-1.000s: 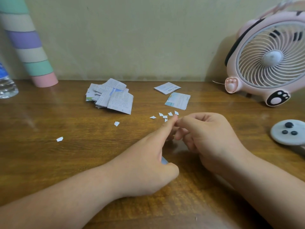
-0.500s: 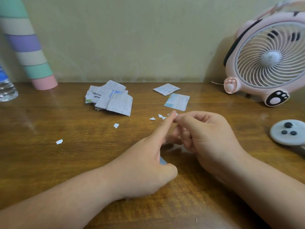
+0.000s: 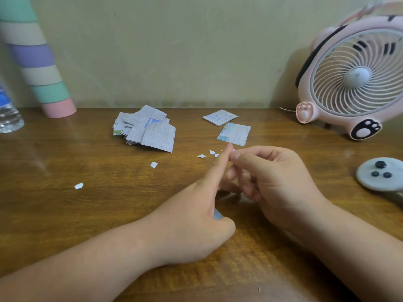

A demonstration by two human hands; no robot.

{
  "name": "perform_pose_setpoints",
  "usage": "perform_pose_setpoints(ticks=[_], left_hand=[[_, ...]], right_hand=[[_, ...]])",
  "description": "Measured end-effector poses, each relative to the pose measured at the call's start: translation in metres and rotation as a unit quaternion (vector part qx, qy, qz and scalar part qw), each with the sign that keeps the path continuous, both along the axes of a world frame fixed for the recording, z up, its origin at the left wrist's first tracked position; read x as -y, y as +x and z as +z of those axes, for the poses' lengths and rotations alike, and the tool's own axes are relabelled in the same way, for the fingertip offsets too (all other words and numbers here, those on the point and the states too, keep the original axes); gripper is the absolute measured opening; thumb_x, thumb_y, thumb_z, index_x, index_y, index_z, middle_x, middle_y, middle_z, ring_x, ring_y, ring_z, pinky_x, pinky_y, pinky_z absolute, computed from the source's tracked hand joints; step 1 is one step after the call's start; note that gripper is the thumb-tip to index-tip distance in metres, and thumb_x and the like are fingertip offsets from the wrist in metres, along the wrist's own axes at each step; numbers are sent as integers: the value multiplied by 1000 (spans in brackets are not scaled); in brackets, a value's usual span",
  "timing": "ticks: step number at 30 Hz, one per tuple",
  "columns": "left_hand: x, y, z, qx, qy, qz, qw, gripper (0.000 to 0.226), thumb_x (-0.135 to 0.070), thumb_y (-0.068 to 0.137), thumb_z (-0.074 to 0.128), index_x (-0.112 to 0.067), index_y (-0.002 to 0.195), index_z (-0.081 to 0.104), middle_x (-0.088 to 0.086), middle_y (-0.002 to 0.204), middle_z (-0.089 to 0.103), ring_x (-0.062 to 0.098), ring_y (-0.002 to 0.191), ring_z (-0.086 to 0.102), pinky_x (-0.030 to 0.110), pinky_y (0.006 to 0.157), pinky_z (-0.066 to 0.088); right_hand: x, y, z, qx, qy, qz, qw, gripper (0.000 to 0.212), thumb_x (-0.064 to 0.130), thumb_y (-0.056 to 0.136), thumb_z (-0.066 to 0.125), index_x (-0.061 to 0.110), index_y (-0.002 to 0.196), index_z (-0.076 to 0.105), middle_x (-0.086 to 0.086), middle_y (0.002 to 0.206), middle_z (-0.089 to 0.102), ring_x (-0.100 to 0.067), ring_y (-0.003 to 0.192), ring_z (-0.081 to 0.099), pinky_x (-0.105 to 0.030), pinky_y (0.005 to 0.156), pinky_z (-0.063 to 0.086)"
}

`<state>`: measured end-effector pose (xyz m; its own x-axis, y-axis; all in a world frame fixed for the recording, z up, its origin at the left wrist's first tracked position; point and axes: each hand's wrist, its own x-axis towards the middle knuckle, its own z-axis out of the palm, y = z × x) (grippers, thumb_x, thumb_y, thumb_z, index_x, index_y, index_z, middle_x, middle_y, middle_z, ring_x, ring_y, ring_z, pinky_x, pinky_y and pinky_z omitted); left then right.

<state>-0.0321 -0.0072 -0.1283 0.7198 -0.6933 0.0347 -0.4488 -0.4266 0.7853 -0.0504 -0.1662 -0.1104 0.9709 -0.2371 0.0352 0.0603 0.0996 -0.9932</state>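
A paper sliver (image 3: 217, 214) is pinched by the left hand (image 3: 196, 225). The right hand (image 3: 277, 184) fingers are curled, contents unclear. Scraps (image 3: 201, 156) are strewn at twelve o'clock.

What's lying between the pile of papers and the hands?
Tiny white paper scraps on the wooden table, seen in the head view.

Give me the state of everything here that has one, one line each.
left hand, forefinger straight, thumb pinning a pale piece
right hand, fingers curled, pinching at the left forefinger's tip; contents hidden
paper pile, loose overlapping heap
folded papers, flat, apart from the pile
scraps, scattered on the table
fan, upright; running or not, cannot tell
bottle, upright, top out of view
striped tube, tilted, base on the table
grey disc, lying flat
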Motion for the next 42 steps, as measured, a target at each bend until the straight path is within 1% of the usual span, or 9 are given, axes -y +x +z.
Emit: perform_pose_setpoints(ticks=[3, 6, 15, 19, 22, 26, 30, 36, 42], left_hand=[[1, -2, 0, 7, -1, 10, 1000, 109, -21, 78, 57, -63, 147, -16, -31, 142, 45, 6, 121, 56, 18, 103, 40], [0, -1, -2, 15, 3, 13, 1000, 107, -26, 77, 57, -64, 147, -16, -27, 143, 46, 2, 124, 53, 25, 110, 38], [0, -1, -4, 42, 15, 19, 999, 104, -19, 88, 62, -59, 151, -11, -25, 142, 46, -5, 130, 44, 18, 111, 33], [0, -1, -2, 41, 8, 17, 999, 104, -17, 89, 62, -56, 153, -9, -34, 138, 46, -12, 132, 40, 7, 107, 27], [0, 0, -4, 28, -14, 17, 999, 103, -18, 87, 63, -57, 153, -5, -35, 133, 52, -5, 125, 51, 17, 107, 36], [-1, 6, -9, -23, -85, 40, 995, 92, -19, 78, 64, -56, 151, 22, -23, 125, 64, 21, 112, 66, 40, 104, 48], [-3, 14, -5, -128, -193, 61, 971, 62, -7, 75, 61, -35, 130, 59, 0, 110, 76, 18, 110, 70, 37, 105, 50], [-4, 21, -8, -170, -244, 93, 950, 34, 2, 91, 62, -14, 119, 70, 4, 106, 78, 13, 107, 72, 28, 102, 51], [-3, 22, -12, -169, -252, 103, 947, 24, -9, 100, 58, -11, 116, 75, 3, 110, 78, 16, 113, 70, 39, 108, 47]], right_hand=[[0, 0, 1, -5, 5, 2, 1000, 21, 7, 92, 67, 3, 72, 73, -12, 57, 65, -14, 36, 38, -19, 38, 28], [0, 0, 0, -10, -6, -3, 1000, 22, 8, 91, 66, -2, 72, 71, -13, 58, 66, -15, 36, 39, -19, 39, 29], [1, 1, 2, -45, -33, -22, 998, 22, 3, 88, 64, -16, 77, 61, -14, 53, 57, -15, 37, 37, -19, 37, 27], [0, 2, 1, -41, -42, -23, 998, 20, 1, 88, 63, -12, 72, 64, -14, 52, 56, -16, 37, 36, -19, 39, 27], [0, 2, -1, -26, -52, -20, 998, 22, 2, 88, 64, 1, 67, 68, -11, 50, 52, -17, 39, 36, -20, 40, 27], [2, 3, -2, -1, -61, -10, 998, 25, 4, 89, 66, -4, 66, 61, -9, 49, 51, -16, 38, 38, -20, 41, 30], [4, 3, -5, 21, -172, -3, 985, 27, 11, 92, 69, 4, 67, 65, 1, 48, 57, -10, 41, 46, -20, 44, 37], [6, 2, -6, 62, -276, 16, 959, 20, 12, 89, 69, 12, 69, 71, -6, 60, 67, -8, 48, 50, -22, 48, 42], [8, 2, -9, 74, -299, 31, 951, 13, 22, 80, 71, 13, 71, 70, -9, 70, 73, -19, 57, 60, -35, 55, 49]])
